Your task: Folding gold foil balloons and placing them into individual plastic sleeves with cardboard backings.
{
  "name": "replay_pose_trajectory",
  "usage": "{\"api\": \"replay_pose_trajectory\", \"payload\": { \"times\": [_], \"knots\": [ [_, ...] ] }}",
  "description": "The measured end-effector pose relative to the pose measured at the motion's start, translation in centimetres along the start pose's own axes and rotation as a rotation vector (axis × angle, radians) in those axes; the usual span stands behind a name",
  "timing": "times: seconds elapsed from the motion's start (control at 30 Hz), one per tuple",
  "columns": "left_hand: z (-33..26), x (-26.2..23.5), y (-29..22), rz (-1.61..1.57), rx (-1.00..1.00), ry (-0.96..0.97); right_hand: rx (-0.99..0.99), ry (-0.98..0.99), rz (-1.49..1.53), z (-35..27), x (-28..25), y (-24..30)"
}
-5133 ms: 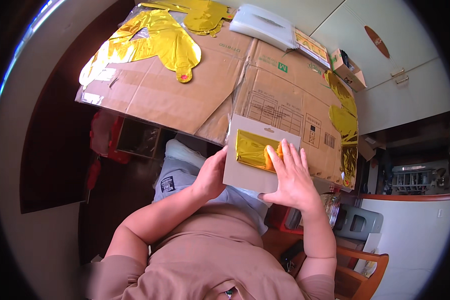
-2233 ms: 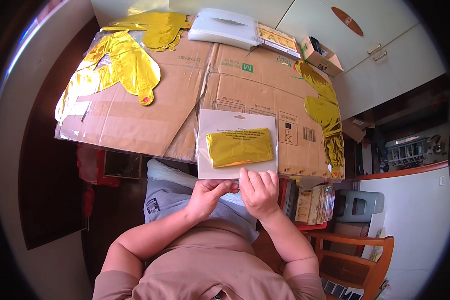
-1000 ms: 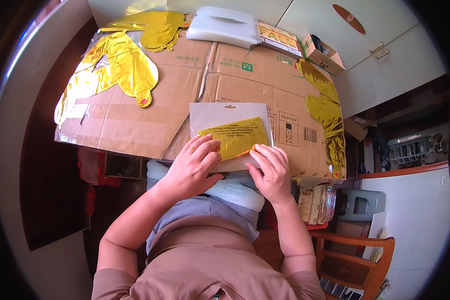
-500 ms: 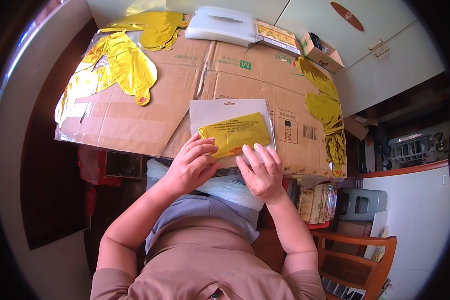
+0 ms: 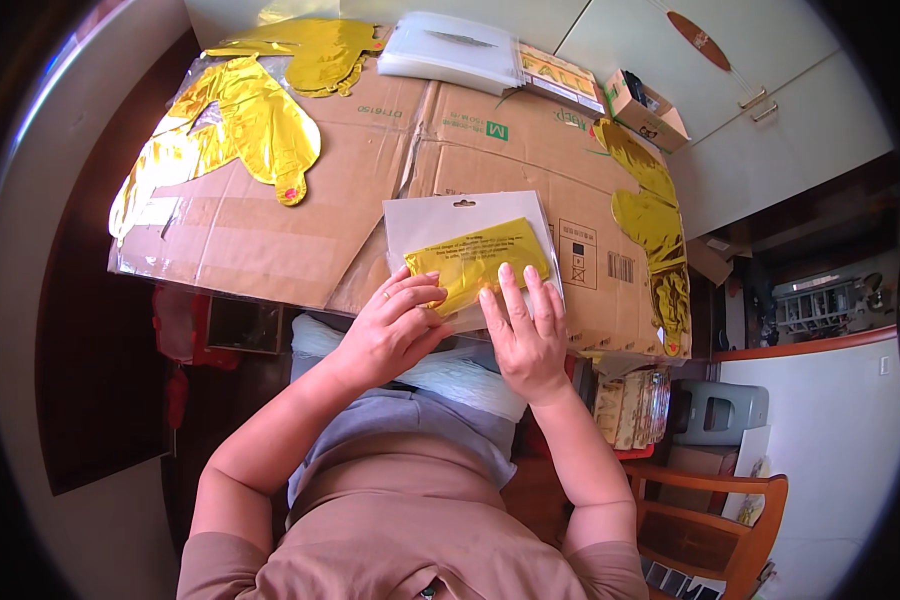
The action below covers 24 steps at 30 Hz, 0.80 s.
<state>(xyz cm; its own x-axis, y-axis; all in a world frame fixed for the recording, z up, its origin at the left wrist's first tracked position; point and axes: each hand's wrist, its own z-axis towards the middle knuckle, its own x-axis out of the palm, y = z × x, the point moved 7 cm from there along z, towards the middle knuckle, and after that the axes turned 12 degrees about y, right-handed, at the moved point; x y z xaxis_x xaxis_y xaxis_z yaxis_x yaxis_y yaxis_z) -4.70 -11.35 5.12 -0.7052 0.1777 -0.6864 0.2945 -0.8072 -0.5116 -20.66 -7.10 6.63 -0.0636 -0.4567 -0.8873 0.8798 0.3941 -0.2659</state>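
Note:
A clear, white-backed plastic bag with a hang hole lies on the cardboard in front of me, holding a folded gold foil balloon. My left hand is at the bag's lower left edge, its fingers bent together over the edge and the folded foil. On the lower right part of the bag rests my right hand, fingers stretched out and slightly spread. Flat gold foil balloons lie around the cardboard: one at the left, another at the far left, and more gold foil along the right edge.
Flattened cardboard covers the table. At its far edge are a stack of clear plastic sleeves, a printed box and a small open carton. A wooden chair stands at the lower right, a grey stool behind it.
My right hand has moved up and further onto the bag, its fingers now over the folded foil. The left hand stays at the lower left edge. The view has shifted slightly.

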Motion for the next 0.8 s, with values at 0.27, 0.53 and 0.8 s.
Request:
{"api": "replay_pose_trajectory", "payload": {
  "times": [0.27,0.53,0.8],
  "knots": [
    [-0.2,0.3,0.3,0.020,0.008,-0.015,-0.022,0.082,0.018,2.3,-0.1,0.4],
    [-0.3,0.3,0.4,0.046,-0.040,-0.043,0.001,0.039,0.074,2.4,0.3,1.3],
    [-0.3,0.4,0.6,0.022,-0.054,-0.027,0.047,0.043,0.067,2.0,0.5,2.0]
  ]
}}
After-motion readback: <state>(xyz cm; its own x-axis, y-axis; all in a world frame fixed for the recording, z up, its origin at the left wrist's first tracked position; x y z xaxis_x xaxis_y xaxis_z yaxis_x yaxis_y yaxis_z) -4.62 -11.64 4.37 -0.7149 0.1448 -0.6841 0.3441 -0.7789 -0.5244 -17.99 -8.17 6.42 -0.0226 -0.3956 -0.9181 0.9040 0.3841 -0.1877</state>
